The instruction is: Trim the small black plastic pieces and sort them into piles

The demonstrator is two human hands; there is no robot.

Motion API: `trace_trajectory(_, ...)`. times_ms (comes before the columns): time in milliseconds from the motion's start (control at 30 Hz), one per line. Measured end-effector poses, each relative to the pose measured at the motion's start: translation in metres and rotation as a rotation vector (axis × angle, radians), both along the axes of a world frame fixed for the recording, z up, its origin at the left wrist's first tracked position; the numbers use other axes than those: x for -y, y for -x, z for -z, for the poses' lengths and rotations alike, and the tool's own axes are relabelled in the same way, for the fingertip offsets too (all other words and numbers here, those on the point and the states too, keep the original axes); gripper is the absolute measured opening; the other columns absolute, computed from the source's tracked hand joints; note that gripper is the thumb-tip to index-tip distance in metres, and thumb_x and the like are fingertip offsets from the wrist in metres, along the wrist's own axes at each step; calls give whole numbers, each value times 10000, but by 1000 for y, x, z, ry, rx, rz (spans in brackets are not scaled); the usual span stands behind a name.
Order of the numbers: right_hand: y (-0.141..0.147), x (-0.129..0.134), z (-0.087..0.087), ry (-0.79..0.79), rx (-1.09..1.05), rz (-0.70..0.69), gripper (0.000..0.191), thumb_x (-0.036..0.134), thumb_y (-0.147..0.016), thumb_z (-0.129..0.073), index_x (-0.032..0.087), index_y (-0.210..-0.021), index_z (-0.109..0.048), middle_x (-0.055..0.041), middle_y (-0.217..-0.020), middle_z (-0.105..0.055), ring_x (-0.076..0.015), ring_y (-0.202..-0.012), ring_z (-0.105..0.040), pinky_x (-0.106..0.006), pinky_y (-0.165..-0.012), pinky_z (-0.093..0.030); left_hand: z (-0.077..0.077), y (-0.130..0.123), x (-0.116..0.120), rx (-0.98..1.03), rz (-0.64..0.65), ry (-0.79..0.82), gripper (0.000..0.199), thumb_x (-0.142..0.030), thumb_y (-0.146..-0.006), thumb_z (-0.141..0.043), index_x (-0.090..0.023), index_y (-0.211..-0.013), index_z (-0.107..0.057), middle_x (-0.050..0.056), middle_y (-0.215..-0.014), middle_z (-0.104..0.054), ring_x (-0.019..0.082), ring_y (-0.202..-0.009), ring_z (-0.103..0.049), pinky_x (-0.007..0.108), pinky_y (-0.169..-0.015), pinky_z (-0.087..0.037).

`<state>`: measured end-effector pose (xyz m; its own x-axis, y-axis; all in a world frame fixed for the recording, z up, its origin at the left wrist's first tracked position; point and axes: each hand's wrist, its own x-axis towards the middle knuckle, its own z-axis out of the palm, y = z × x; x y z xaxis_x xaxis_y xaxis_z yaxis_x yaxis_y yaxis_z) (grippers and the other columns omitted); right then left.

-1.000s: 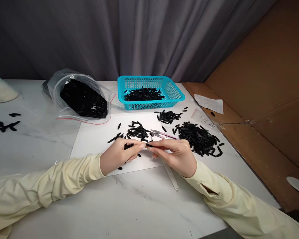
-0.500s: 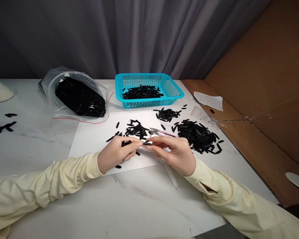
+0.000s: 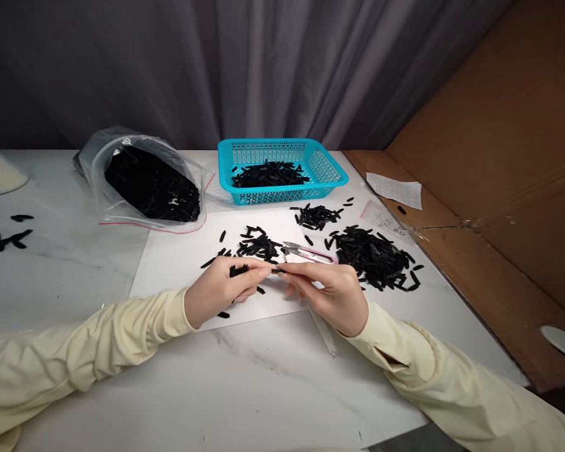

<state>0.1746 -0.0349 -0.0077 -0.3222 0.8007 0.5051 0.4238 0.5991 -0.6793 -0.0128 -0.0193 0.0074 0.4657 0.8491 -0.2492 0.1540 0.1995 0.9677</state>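
Note:
Several small black pieces are clutched in my left hand, and its thumb and forefinger pinch one end of a thin black piece. The fingertips of my right hand close on the other end of that piece. Both hands are over a white sheet. Just beyond them lies a loose heap of black pieces. Small pink-handled snips rest beyond my right hand, beside a larger black heap.
A blue basket holding black pieces stands at the back. An open clear bag full of them lies back left. A smaller heap, a paper slip and cardboard are on the right.
My right hand has shifted slightly left, its fingertips now covering more of the thin piece; more of the snips' pink handle shows. My left hand has barely moved.

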Motion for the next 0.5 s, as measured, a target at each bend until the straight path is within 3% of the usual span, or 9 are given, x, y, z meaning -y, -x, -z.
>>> trace_trajectory(333,-1,1,2,-83,-37,37,176,37,-759,-560,148,-799,-690,-43,-783,-725,-154,-703,-693,-218,-656,-584,1,1,0,-7,4,-19,320,-319,-792,-518,-94,-973,-656,-79,-429,-305,48,-415,-255,203,-400,-206)
trace_trajectory(500,0,2,0,-45,-35,66,172,36,-733,-588,174,-750,-688,-30,-798,-725,-160,-703,-691,-236,-654,-587,-1,1,0,-16,12,-16,309,-315,-781,-521,-88,-949,-646,-78,-432,-314,53,-419,-264,210,-408,-213)
